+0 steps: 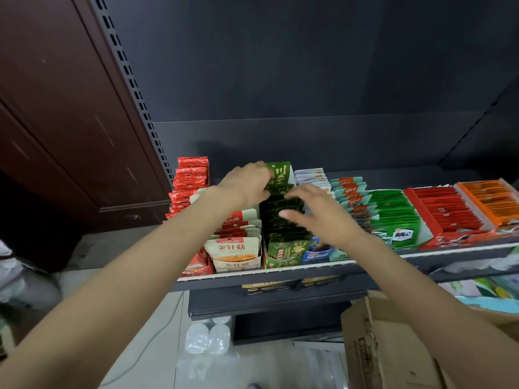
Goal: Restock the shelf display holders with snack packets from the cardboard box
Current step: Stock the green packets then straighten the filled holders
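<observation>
We are at a dark metal shelf (309, 272) with a dark back panel behind it and a slotted upright on its left; a brown cabinet (64, 122) stands further left, and pale floor shows below. Along the shelf run holders of packets: red ones at the far left, cream mushroom packs (234, 249), our green holder (283, 248), then white, teal, bright green, red and orange rows to the right. The box (373, 341) sits low on the right, flaps open, under our right arm.

Our left hand (248, 182) grips the green packets (278, 175) at the back of the green holder, fingers curled over their tops. Our right hand (320, 211) is spread, fingers straight, lying on the row in front of them, holding nothing.

We judge the risks to be these. The packets stand loosely on edge, so pushing the new ones in hard could topple the row forward or buckle the thin card holder. A slack pinch could let slippery packets fall behind the holder. Our forearm could also nudge the mushroom packs beside it.
</observation>
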